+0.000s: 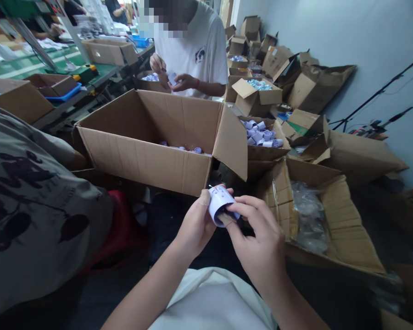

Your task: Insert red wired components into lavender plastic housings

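The person's left hand and right hand meet in front of the chest, both closed around 1 small lilac-white paper roll. The left thumb, which wears a plaster, presses the roll's upper side, while the right fingers curl over its open end from the other side, so the roll sits pinched between the 2 hands, tilted, above the lap. Just beyond the hands stands a large open cardboard box with a few similar rolls scattered on its bottom. To its right a smaller box is heaped with more of them, and nearer the right hand another open box holds crumpled clear plastic bags. Across the big box a co-worker in a white T-shirt stands handling a like piece with both hands. At the left edge sits another person's grey printed shirt. More open cartons are piled along the blue-grey wall.
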`<action>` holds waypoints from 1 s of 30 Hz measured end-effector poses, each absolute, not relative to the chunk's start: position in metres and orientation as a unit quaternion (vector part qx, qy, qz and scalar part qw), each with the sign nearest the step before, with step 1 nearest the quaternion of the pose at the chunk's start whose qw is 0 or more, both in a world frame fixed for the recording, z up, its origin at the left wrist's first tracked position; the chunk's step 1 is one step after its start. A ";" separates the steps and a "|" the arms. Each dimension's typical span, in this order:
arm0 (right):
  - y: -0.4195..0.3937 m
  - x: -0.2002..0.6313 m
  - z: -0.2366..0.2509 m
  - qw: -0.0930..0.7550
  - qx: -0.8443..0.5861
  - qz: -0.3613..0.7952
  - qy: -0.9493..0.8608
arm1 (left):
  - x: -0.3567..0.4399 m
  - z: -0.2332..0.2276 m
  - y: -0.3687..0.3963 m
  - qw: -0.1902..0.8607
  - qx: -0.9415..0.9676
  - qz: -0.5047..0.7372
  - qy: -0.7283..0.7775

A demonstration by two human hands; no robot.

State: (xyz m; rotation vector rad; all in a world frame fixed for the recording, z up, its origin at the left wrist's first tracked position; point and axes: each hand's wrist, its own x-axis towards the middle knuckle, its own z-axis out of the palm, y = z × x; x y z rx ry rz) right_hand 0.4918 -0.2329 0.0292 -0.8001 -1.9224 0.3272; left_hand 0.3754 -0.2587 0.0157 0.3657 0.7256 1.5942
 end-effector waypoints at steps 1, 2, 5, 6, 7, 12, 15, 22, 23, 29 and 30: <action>-0.234 0.492 0.030 0.493 -0.337 0.116 -0.794 | 0.376 0.016 -0.258 0.629 0.158 0.695 0.310; -0.236 0.491 0.031 0.491 -0.342 0.094 -0.796 | 0.376 0.016 -0.258 0.632 0.155 0.696 0.304; -0.240 0.490 0.032 0.476 -0.354 0.034 -0.805 | 0.376 0.016 -0.257 0.636 0.145 0.699 0.293; -0.241 0.490 0.033 0.471 -0.357 0.021 -0.806 | 0.376 0.016 -0.257 0.637 0.142 0.699 0.292; -0.242 0.490 0.033 0.467 -0.361 0.013 -0.808 | 0.377 0.016 -0.257 0.638 0.139 0.699 0.291; -0.244 0.488 0.035 0.450 -0.386 0.018 -0.805 | 0.377 0.017 -0.258 0.636 0.133 0.704 0.285; -0.244 0.487 0.035 0.461 -0.376 0.031 -0.803 | 0.378 0.017 -0.258 0.638 0.134 0.703 0.283; -0.241 0.490 0.034 0.467 -0.364 0.097 -0.800 | 0.378 0.020 -0.258 0.642 0.144 0.688 0.307; -0.240 0.491 0.034 0.461 -0.363 0.108 -0.803 | 0.378 0.020 -0.258 0.644 0.143 0.685 0.309; -0.239 0.499 0.038 0.412 -0.353 0.157 -0.826 | 0.376 0.021 -0.256 0.674 0.107 0.661 0.313; -0.240 0.500 0.039 0.410 -0.349 0.159 -0.827 | 0.376 0.021 -0.255 0.682 0.101 0.656 0.308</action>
